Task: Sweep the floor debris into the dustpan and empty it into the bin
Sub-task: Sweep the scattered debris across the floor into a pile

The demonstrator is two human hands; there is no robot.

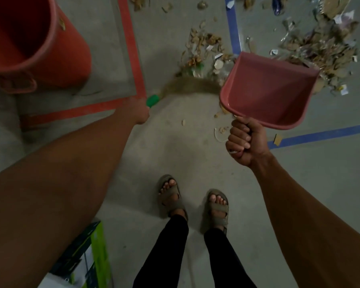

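Your right hand (244, 142) fists the handle of the pink dustpan (268, 92), right of centre, pan bare. Your left hand (138, 110) grips the green-collared broom (187, 85); bristles blurred beside the pan. Debris (320, 48) litters upper right. Red bin (29, 38) sits upper left.

Bare forearms with no sleeves, black close-fitting trousers (170, 252), grey-green strapped sandals (170, 196) (toes uncovered)
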